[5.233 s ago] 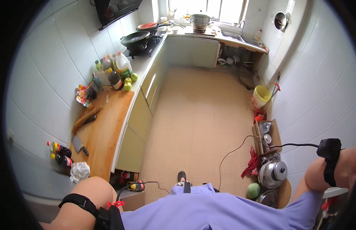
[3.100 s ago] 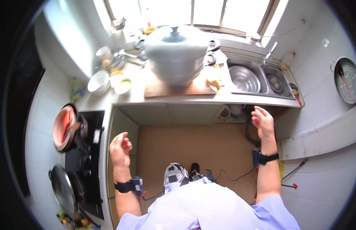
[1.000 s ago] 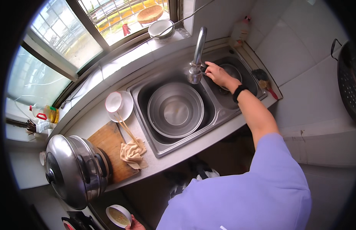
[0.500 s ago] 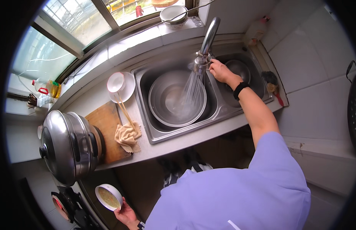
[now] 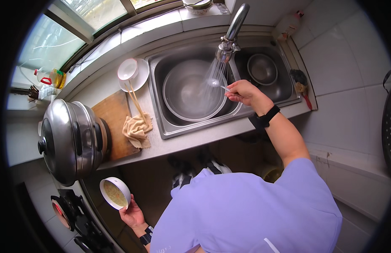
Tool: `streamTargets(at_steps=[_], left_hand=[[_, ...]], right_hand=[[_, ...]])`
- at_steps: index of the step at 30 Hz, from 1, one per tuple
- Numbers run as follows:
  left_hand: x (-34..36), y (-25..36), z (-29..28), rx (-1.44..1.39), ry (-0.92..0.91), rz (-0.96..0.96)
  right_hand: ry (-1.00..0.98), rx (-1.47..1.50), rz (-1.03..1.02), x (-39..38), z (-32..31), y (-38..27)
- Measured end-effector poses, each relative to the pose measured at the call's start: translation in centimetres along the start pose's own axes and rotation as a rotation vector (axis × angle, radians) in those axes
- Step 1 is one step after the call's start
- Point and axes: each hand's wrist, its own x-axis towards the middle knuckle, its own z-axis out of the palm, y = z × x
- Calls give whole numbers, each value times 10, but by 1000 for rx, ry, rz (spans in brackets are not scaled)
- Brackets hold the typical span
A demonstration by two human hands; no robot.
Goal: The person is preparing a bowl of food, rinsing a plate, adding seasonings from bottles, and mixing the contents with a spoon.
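Note:
Low on the left, my left hand [image 5: 133,215] grips the side of a white bowl [image 5: 123,186] with pale soup-like food [image 5: 114,195] in it. The bowl is tilted somewhat. My right hand [image 5: 246,93] is closed on the handle of a spoon [image 5: 214,82], its rounded end in the spray from the faucet [image 5: 224,54]. Water falls in several streams past the spoon into a large metal basin [image 5: 172,99], which stands in the left sink compartment.
A smaller metal bowl [image 5: 263,69] sits in the right sink compartment. Left of the sink are a small bowl [image 5: 128,69] on a plate [image 5: 141,78], chopsticks [image 5: 136,99], a tan cloth [image 5: 135,130], a cutting board [image 5: 112,110] and a large lidded steamer pot [image 5: 60,141].
My right hand has come from beside the faucet down toward me, and a spoon now shows in the water. My left hand still holds the bowl. The whole view has shifted slightly.

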Motion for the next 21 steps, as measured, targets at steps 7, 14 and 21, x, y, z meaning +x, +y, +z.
streamTargets(at_steps=[7,14,21], left_hand=[[3,-5,0,0,0,-1],[2,-5,4,9,-13,-2],[5,-7,8,3,-12,-1]], right_hand=[[58,-252,-252,20,1,16],[306,-863,-745,5,3,14],[225,-784,-600,40,5,-9]])
